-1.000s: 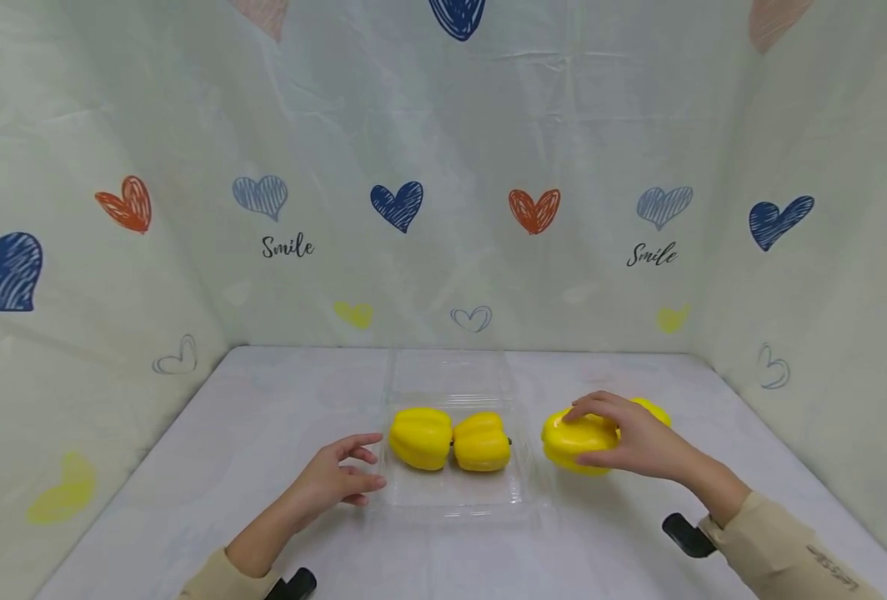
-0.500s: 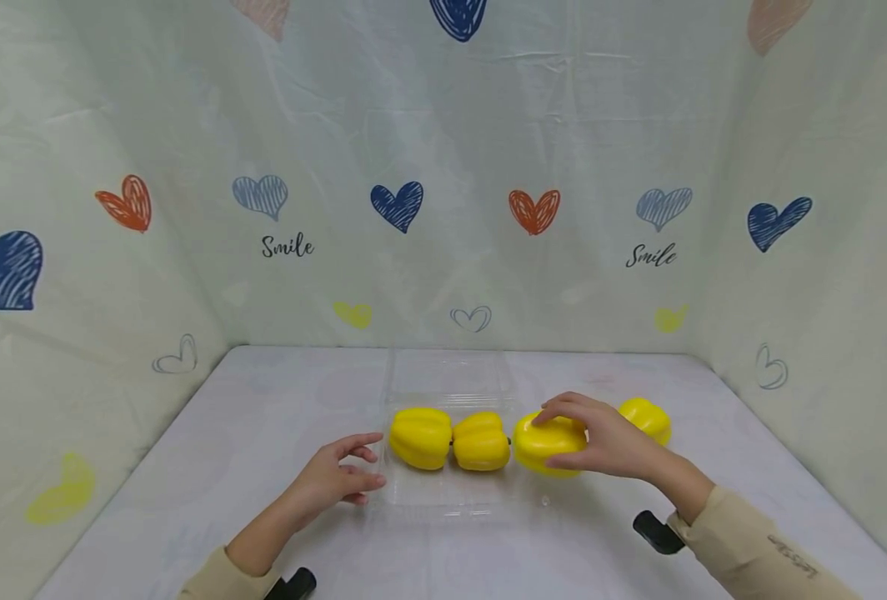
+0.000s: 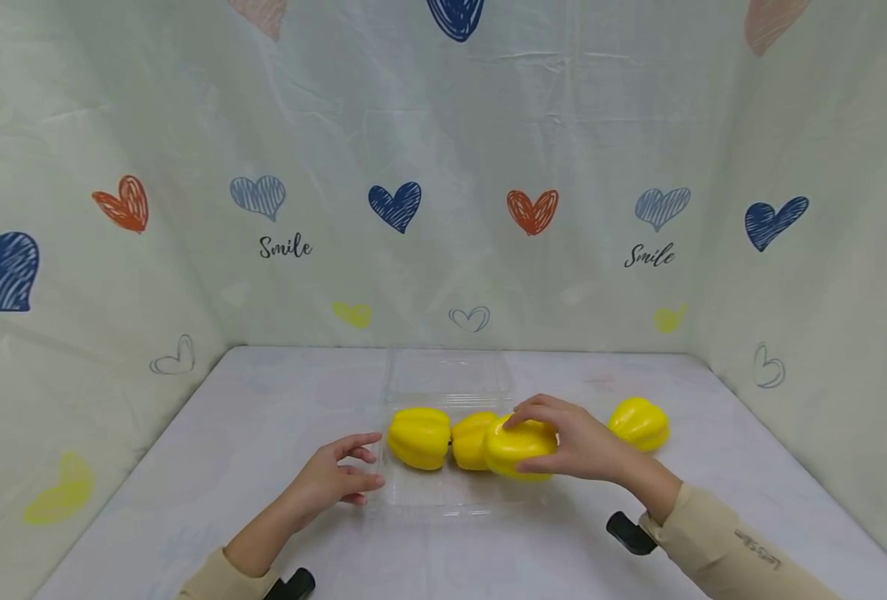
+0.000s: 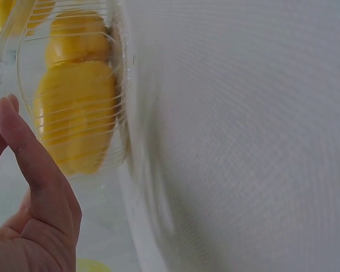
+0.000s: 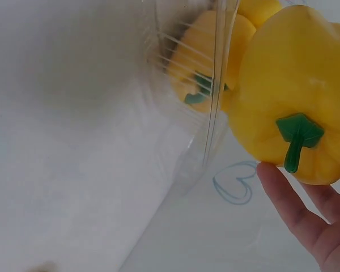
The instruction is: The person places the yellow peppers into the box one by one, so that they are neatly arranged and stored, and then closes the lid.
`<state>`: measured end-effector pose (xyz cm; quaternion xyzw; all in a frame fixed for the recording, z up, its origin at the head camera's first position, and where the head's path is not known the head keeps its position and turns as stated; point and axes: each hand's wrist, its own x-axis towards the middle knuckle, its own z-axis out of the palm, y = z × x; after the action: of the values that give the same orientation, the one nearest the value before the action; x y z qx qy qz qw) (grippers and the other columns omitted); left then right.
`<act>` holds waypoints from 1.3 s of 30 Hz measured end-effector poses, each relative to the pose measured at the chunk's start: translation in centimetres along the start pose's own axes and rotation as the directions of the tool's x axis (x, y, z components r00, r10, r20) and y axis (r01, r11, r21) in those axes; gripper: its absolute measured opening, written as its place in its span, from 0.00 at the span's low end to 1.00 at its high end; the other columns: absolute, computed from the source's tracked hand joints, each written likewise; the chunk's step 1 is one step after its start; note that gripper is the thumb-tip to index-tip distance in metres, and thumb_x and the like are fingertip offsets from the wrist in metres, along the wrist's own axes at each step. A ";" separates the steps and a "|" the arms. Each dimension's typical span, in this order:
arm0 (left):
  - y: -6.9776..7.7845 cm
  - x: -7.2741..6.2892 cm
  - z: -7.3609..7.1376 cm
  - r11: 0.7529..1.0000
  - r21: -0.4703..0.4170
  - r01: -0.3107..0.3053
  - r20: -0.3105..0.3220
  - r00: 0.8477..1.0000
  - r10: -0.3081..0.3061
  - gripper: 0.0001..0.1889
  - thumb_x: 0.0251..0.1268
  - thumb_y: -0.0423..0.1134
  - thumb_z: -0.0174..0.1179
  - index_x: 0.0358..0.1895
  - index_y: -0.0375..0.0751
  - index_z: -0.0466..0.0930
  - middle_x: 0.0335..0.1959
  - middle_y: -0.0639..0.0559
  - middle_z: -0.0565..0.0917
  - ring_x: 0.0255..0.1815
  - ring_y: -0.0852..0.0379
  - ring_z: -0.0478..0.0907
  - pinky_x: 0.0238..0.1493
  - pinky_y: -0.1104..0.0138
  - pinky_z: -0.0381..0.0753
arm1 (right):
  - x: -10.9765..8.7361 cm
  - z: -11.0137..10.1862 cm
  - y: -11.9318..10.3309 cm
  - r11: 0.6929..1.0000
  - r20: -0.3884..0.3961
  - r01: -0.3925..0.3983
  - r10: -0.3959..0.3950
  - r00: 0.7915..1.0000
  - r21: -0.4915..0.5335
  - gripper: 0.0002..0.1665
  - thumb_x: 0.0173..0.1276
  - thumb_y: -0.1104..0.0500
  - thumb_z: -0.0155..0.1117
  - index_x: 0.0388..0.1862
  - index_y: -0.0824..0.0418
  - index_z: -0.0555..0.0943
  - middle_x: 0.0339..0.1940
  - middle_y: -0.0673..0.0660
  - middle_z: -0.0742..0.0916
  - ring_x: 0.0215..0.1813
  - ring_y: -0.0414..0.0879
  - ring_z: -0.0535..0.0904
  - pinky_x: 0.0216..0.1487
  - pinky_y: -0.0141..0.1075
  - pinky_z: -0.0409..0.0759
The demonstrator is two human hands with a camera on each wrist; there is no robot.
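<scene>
A yellow bell pepper (image 3: 517, 446) is gripped by my right hand (image 3: 582, 442), thumb on the near side and fingers over the top. In the right wrist view this bell pepper (image 5: 297, 85) shows a green stem and hangs above the rim of a clear plastic container (image 3: 454, 497). Inside the container lie two more yellow peppers, the left one (image 3: 418, 438) and the right one (image 3: 470, 440), which the held pepper partly covers. Beside the container's left wall is my left hand (image 3: 340, 473), fingers relaxed. In the left wrist view its fingertips (image 4: 8, 116) are close to the clear wall; contact is unclear.
Another yellow bell pepper (image 3: 640, 423) lies on the white table (image 3: 293, 392), to the right behind my right forearm. The container's clear lid (image 3: 449, 371) lies folded back toward the rear curtain (image 3: 443, 275), which carries printed hearts.
My right hand has carried the yellow bell pepper leftward, from right of the container to over its right side. The pepper left on the table has come into full view. My left hand stays put.
</scene>
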<state>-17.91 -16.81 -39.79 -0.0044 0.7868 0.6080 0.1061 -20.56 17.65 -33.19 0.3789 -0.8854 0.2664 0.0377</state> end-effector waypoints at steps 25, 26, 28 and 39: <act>-0.1 0.0 0.0 1.000 -0.014 0.000 -0.008 1.000 0.000 0.34 0.50 0.32 0.70 0.64 0.38 0.68 0.44 0.44 0.72 0.26 0.53 0.75 0.31 0.62 0.82 | 3.3 3.8 -3.9 0.991 -0.007 0.120 -0.120 0.993 0.061 0.22 0.52 0.47 0.73 0.46 0.48 0.80 0.48 0.44 0.78 0.51 0.43 0.73 0.55 0.41 0.73; -0.2 0.0 0.0 1.000 -0.013 0.002 -0.010 1.000 -0.002 0.34 0.50 0.32 0.70 0.64 0.38 0.68 0.43 0.44 0.72 0.26 0.53 0.75 0.31 0.62 0.82 | 3.4 4.0 -4.0 0.991 -0.001 0.116 -0.116 0.993 0.064 0.22 0.53 0.46 0.73 0.46 0.48 0.80 0.49 0.44 0.78 0.52 0.43 0.73 0.55 0.41 0.73; -0.2 0.0 0.0 1.000 -0.013 0.003 -0.010 1.000 -0.003 0.35 0.49 0.32 0.70 0.64 0.38 0.68 0.43 0.44 0.72 0.26 0.53 0.75 0.31 0.62 0.82 | 3.6 4.4 -4.3 0.993 0.011 0.103 -0.103 0.995 0.065 0.22 0.53 0.45 0.73 0.46 0.48 0.80 0.49 0.45 0.78 0.52 0.44 0.73 0.56 0.42 0.72; -0.1 0.0 0.1 1.000 -0.005 -0.008 0.001 1.000 0.008 0.35 0.50 0.34 0.70 0.64 0.38 0.67 0.44 0.44 0.72 0.27 0.53 0.75 0.32 0.61 0.83 | 4.7 6.3 -5.9 0.997 0.037 0.077 -0.078 0.996 0.029 0.24 0.51 0.46 0.74 0.47 0.49 0.80 0.51 0.50 0.78 0.55 0.47 0.72 0.58 0.43 0.71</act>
<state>-17.90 -16.79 -39.94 -0.0011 0.7852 0.6104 0.1042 -18.96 8.10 -34.72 0.4184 -0.8669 0.2697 0.0258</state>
